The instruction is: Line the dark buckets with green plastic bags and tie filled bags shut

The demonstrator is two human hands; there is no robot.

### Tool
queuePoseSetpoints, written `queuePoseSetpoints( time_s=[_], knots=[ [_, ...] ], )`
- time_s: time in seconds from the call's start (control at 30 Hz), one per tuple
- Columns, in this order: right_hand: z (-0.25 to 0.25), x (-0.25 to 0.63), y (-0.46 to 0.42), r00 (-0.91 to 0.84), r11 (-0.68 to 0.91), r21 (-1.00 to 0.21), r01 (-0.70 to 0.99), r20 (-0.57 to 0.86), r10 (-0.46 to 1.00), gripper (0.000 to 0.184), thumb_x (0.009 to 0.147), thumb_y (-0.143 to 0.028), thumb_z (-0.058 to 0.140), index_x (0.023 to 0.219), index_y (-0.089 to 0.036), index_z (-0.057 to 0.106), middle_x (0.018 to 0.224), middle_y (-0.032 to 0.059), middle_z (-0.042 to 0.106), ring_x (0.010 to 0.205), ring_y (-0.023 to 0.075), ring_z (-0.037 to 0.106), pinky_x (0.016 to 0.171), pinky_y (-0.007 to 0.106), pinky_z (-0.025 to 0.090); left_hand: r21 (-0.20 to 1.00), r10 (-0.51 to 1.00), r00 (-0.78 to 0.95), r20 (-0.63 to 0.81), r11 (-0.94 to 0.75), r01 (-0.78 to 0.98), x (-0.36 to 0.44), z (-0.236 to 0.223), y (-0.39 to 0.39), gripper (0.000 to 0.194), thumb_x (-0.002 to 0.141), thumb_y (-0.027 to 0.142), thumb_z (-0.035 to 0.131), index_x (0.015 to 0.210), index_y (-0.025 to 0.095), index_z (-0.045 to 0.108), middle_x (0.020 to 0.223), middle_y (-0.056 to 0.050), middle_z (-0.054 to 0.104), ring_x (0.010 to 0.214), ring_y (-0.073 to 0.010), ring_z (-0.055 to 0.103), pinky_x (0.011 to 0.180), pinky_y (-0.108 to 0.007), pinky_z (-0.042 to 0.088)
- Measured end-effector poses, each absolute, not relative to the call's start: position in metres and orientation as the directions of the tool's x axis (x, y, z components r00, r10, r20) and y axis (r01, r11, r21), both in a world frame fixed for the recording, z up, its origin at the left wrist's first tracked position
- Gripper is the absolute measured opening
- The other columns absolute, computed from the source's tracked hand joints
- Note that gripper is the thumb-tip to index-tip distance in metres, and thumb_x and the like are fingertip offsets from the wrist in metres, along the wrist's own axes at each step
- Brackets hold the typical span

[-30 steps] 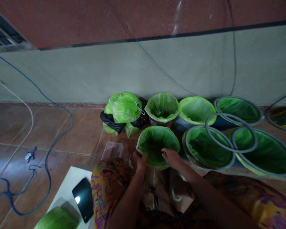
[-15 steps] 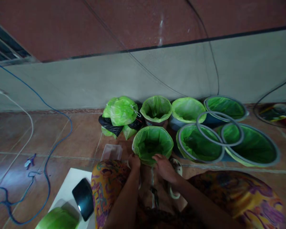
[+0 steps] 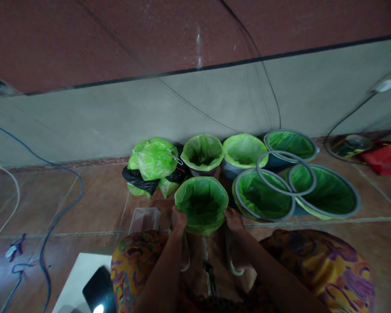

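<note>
A small pot lined with a green plastic bag (image 3: 202,203) stands on the tiled floor right in front of me. My left hand (image 3: 178,218) grips the bag's edge on the pot's left side, fingers closed. On the right side my right hand (image 3: 233,217) holds the liner's edge in the same way. Below the pot a pale ring (image 3: 231,265) lies between my arms. My knees in patterned yellow cloth (image 3: 316,265) frame the scene.
Several more green-lined pots (image 3: 202,152) and grey-rimmed basins (image 3: 326,195) stand by the wall, a loose grey hoop (image 3: 285,172) on top. A heap of green and black bags (image 3: 151,167), a clear tub (image 3: 144,219), blue cable (image 3: 57,208), a dark device (image 3: 96,291) and a red item (image 3: 386,158).
My right hand has come out of the bag's mouth and moved to its right edge. The left hand has stayed at the left edge. The view has swung to the right.
</note>
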State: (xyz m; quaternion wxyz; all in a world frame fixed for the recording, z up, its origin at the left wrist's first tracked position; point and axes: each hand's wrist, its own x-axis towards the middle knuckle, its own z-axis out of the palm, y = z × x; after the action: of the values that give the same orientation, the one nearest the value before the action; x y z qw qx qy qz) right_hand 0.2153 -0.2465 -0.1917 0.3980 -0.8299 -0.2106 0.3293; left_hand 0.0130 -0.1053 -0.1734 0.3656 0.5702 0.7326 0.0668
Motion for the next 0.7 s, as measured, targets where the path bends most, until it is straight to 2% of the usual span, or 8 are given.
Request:
queuePoseSetpoints(
  time_s=[0.1, 0.17, 0.23, 0.33, 0.43, 0.5, 0.6, 0.7],
  knots=[
    [-0.195, 0.215, -0.24, 0.724, -0.631, -0.772, 0.078, -0.391, 0.568, 0.032, 0.083, -0.04, 0.055, 0.099, -0.016, 0.068, 0.093, 0.0121, 0.074, 0.092, 0.0255, 0.07, 0.082, 0.036, 0.054, 0.485, 0.869, -0.07, -0.49, 0.338, 0.806, 0.009, -0.166, -0.094, 0.028, 0.086, 0.019, 0.057, 0.112, 0.01, 0.063, 0.107, -0.02, 0.073, 0.101, -0.0285, 0.071, 0.078, -0.032, 0.053],
    [-0.195, 0.222, -0.234, 0.754, -0.641, -0.763, 0.084, -0.372, 0.542, 0.04, 0.085, -0.038, 0.051, 0.111, -0.011, 0.065, 0.104, 0.0167, 0.073, 0.098, 0.0262, 0.07, 0.087, 0.038, 0.053, 0.462, 0.881, -0.103, -0.462, 0.338, 0.82, 0.01, -0.158, -0.089, 0.04, 0.086, 0.019, 0.058, 0.124, 0.008, 0.058, 0.117, -0.023, 0.07, 0.109, -0.0301, 0.069, 0.083, -0.034, 0.053],
    [-0.192, 0.235, -0.224, 0.78, -0.636, -0.763, 0.113, -0.329, 0.532, 0.045, 0.088, -0.036, 0.046, 0.118, -0.008, 0.063, 0.111, 0.0192, 0.072, 0.103, 0.0258, 0.069, 0.093, 0.037, 0.051, 0.436, 0.92, -0.158, -0.358, 0.315, 0.843, 0.015, -0.147, -0.086, 0.053, 0.087, 0.021, 0.057, 0.137, 0.006, 0.048, 0.127, -0.026, 0.064, 0.119, -0.0317, 0.063, 0.091, -0.038, 0.051],
    [-0.185, 0.255, -0.203, 0.803, -0.633, -0.756, 0.164, -0.271, 0.531, 0.04, 0.09, -0.033, 0.043, 0.113, -0.011, 0.067, 0.113, 0.0176, 0.072, 0.105, 0.0249, 0.068, 0.094, 0.035, 0.049, 0.406, 0.973, -0.165, -0.164, 0.218, 0.888, 0.029, -0.131, -0.079, 0.058, 0.089, 0.028, 0.056, 0.142, 0.005, 0.044, 0.132, -0.027, 0.06, 0.125, -0.034, 0.059, 0.099, -0.044, 0.048],
    [-0.179, 0.261, -0.185, 0.798, -0.662, -0.71, 0.24, -0.244, 0.551, 0.032, 0.087, -0.029, 0.047, 0.102, -0.016, 0.072, 0.106, 0.0139, 0.074, 0.097, 0.0242, 0.069, 0.088, 0.033, 0.05, 0.39, 0.995, -0.035, -0.096, 0.071, 0.918, 0.043, -0.125, -0.065, 0.051, 0.093, 0.03, 0.05, 0.14, 0.01, 0.049, 0.134, -0.024, 0.06, 0.125, -0.0332, 0.059, 0.102, -0.044, 0.047],
    [-0.176, 0.258, -0.179, 0.768, -0.658, -0.7, 0.277, -0.25, 0.589, 0.026, 0.083, -0.025, 0.053, 0.096, -0.017, 0.073, 0.098, 0.0115, 0.076, 0.091, 0.0237, 0.069, 0.085, 0.033, 0.05, 0.371, 0.979, 0.088, -0.185, -0.013, 0.929, 0.048, -0.127, -0.053, 0.046, 0.095, 0.026, 0.046, 0.138, 0.013, 0.052, 0.131, -0.021, 0.063, 0.122, -0.0312, 0.061, 0.101, -0.042, 0.048],
    [-0.172, 0.259, -0.177, 0.744, -0.626, -0.737, 0.253, -0.266, 0.613, 0.019, 0.078, -0.022, 0.058, 0.089, -0.018, 0.073, 0.092, 0.0091, 0.076, 0.088, 0.0229, 0.069, 0.087, 0.034, 0.05, 0.332, 0.882, 0.197, -0.427, -0.05, 0.942, 0.048, -0.136, -0.036, 0.046, 0.093, 0.013, 0.041, 0.137, 0.01, 0.052, 0.126, -0.02, 0.068, 0.116, -0.0279, 0.066, 0.097, -0.036, 0.049],
    [-0.165, 0.287, -0.177, 0.841, -0.581, -0.81, 0.077, -0.26, 0.475, 0.017, 0.078, -0.026, 0.061, 0.091, -0.019, 0.07, 0.093, 0.0077, 0.074, 0.091, 0.0221, 0.068, 0.091, 0.034, 0.051, 0.311, 0.843, 0.207, -0.497, -0.05, 0.949, 0.042, -0.143, -0.026, 0.046, 0.093, 0.013, 0.041, 0.138, 0.005, 0.05, 0.128, -0.022, 0.067, 0.118, -0.0275, 0.065, 0.099, -0.035, 0.048]
  ],
)
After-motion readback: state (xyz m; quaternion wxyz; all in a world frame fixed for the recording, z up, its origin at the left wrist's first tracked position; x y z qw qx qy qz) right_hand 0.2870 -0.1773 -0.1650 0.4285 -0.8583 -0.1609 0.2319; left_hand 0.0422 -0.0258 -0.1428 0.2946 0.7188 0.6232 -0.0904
